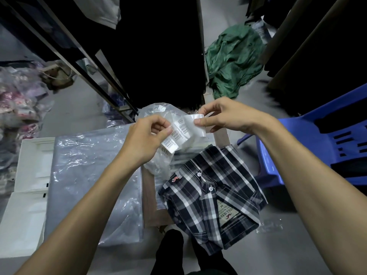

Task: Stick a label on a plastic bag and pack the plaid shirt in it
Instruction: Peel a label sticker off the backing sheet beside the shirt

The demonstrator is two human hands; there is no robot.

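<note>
A folded navy-and-white plaid shirt [212,197] lies on a small brown table [151,207], collar tag facing up. Above it my left hand [147,137] pinches a strip of white barcode labels [176,133] together with a crumpled clear plastic bag [158,165] that hangs below my fingers. My right hand [220,114] holds the curled free end of the label strip [195,121] between thumb and forefinger. Both hands hover just beyond the shirt's far edge.
A stack of clear plastic bags [89,175] lies to the left over white boxes [29,195]. A blue plastic chair [317,147] stands at right. A green cloth heap [232,60] lies on the floor behind, with dark racks [89,62] and bagged clothes [21,100] at left.
</note>
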